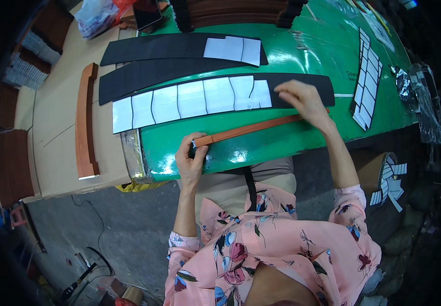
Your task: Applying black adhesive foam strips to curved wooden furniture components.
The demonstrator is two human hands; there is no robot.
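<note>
My left hand grips the near end of a long brown wooden strip lying on the green table. Resting with fingers spread, my right hand presses on the far end of that strip and touches the right part of a long black strip. That black strip carries a row of several white rectangular pieces.
Two more black strips lie farther back, one with white pieces. A stack of white pieces lies at the right. A brown wooden strip rests on the cardboard-topped bench at the left. A bin of scraps stands by my right.
</note>
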